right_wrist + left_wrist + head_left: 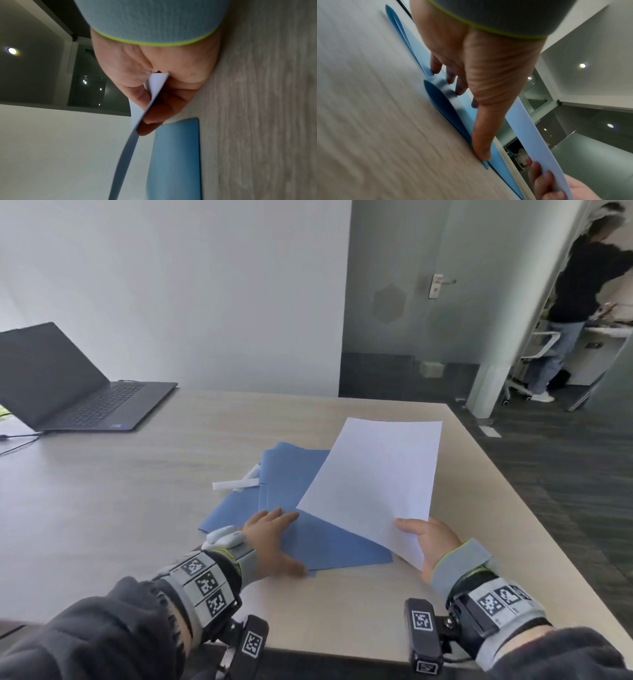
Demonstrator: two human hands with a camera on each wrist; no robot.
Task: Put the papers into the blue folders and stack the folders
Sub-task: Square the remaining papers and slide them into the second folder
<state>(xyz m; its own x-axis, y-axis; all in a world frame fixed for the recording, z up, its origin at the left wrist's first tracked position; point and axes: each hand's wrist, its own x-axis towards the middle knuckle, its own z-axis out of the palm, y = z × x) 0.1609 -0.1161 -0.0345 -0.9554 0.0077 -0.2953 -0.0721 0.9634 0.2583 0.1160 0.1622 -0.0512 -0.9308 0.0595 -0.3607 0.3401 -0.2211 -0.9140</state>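
The right hand [430, 546] pinches the near corner of a white paper sheet [375, 484], thumb on top, raising it clear to slide in; the left hand [274, 542] lays spread fingers [435, 66] flat on the blue folders [294, 508], apparently steadying them, toward the bench's [137, 508] right edge; a laptop [68, 381] sits far left.

No readable text anywhere (the wrist bands [205, 580] carry only square coded markers).
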